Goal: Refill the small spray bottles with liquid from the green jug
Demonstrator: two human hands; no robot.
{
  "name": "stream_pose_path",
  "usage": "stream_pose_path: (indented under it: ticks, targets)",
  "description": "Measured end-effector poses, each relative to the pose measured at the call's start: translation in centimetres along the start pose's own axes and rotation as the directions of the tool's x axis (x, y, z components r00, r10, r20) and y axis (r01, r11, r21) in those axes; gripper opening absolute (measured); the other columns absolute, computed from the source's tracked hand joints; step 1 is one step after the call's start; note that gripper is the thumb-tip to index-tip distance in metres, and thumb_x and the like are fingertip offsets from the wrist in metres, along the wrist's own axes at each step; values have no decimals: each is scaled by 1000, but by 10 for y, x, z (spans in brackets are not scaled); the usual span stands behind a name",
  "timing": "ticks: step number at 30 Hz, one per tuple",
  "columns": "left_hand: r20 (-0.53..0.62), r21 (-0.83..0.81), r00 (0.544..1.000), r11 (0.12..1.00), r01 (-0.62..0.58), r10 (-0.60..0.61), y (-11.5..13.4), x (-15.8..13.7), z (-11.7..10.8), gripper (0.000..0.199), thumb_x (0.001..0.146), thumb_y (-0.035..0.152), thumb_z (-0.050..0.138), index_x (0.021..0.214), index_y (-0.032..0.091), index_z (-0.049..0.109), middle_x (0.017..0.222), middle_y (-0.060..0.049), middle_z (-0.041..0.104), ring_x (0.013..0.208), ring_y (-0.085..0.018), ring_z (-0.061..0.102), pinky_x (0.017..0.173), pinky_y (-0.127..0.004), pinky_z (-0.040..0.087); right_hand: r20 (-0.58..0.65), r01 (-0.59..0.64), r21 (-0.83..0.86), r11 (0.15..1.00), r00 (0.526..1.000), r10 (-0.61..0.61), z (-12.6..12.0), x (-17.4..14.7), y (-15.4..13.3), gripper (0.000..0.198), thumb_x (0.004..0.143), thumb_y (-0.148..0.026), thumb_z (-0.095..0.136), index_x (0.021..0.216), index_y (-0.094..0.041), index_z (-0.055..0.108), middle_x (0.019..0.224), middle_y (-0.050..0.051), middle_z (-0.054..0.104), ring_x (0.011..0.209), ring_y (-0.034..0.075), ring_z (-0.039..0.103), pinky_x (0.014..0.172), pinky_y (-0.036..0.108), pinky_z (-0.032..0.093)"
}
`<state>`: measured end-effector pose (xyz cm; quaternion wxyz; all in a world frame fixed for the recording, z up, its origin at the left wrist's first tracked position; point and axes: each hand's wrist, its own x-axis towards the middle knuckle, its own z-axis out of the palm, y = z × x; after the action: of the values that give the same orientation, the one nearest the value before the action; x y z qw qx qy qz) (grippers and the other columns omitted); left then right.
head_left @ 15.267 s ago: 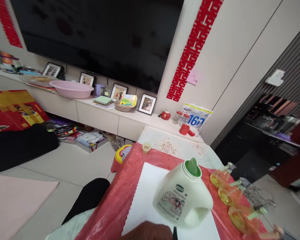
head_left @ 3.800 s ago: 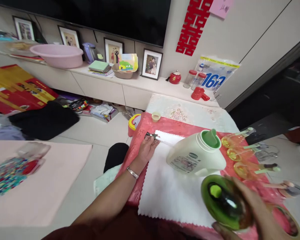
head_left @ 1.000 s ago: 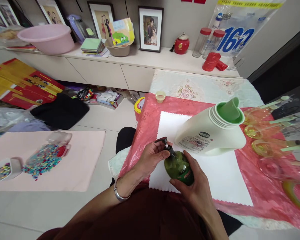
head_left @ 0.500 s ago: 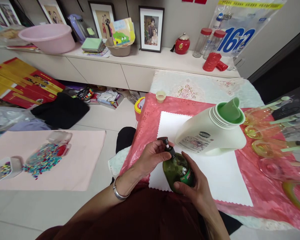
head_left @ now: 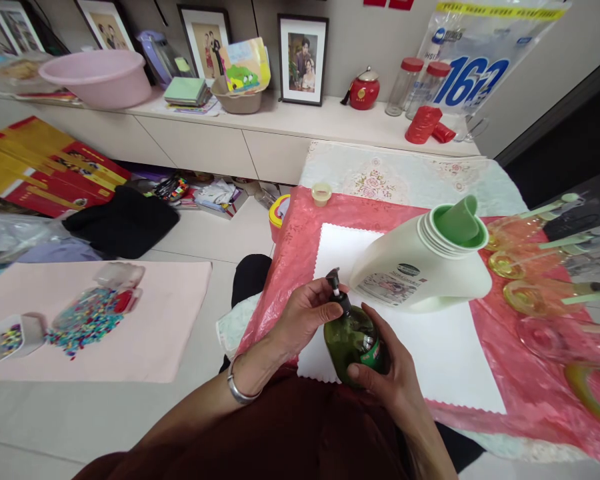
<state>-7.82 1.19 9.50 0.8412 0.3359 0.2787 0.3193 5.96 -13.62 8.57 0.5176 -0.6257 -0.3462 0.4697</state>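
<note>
A green pump bottle (head_left: 349, 337) with a black pump head is tilted between my two hands, close to my body. My left hand (head_left: 307, 310) pinches the black collar below the pump spout. The right hand (head_left: 393, 370) wraps the bottle's body from the right side, thumb across its front near a green label. Just beyond it stands a large pale detergent jug (head_left: 405, 267), its mouth uncapped, with a green pouring spout (head_left: 463, 223) showing inside the neck. Under these lies a white scallop-edged sheet (head_left: 445, 360).
Pink plastic (head_left: 525, 400) covers the table. A small cup (head_left: 321, 193) sits at its far left. Several clear yellowish cups with sticks and a tape roll (head_left: 593, 393) line the right. On the left, a pink mat (head_left: 170, 313) holds spilled beads (head_left: 87, 323) and a white bowl (head_left: 15, 337).
The black pump head has turned, so its spout points a different way. Both hands stay on the bottle in nearly the same place.
</note>
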Motion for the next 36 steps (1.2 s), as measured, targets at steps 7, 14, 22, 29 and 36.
stream_pose_path:
  ticks: [7,14,22,29,36]
  targets:
    - [112,2,993,1000,-23,22,6,-3,0,42,77,44,88,108,17,78,104,-10,76,101,-23,67,98,-36,46,-20,-8,-16,1000,1000,8,0,0,0,93,79,-50,87,156,-21,45,149,9,45,137,28,46,117,38,45]
    - [24,95,998,994,-54,52,1,-1,-3,38,67,33,96,97,19,79,89,-2,71,82,-14,62,76,-26,46,-15,-11,-3,1000,1000,11,4,-2,-7,90,78,-48,88,154,-22,46,148,7,46,138,25,46,113,32,47]
    - [122,168,991,983,-78,57,8,-2,-3,37,81,41,85,111,20,78,107,-8,74,100,-22,65,94,-35,47,-48,-25,-41,999,999,23,2,-1,-5,92,78,-48,87,156,-21,44,149,9,44,138,27,45,117,37,44]
    - [10,205,1000,979,-12,10,9,1,-2,45,64,35,96,102,18,79,87,-2,67,82,-14,61,77,-26,48,-47,21,-82,996,999,-25,2,0,4,90,79,-51,88,154,-24,47,148,6,45,136,25,47,114,33,47]
    - [70,185,996,981,-64,52,11,1,-6,44,71,24,90,113,18,76,99,-6,74,93,-19,67,87,-30,51,-38,33,-80,996,999,-37,-1,1,9,93,78,-52,90,155,-25,45,147,6,46,136,26,47,115,35,46]
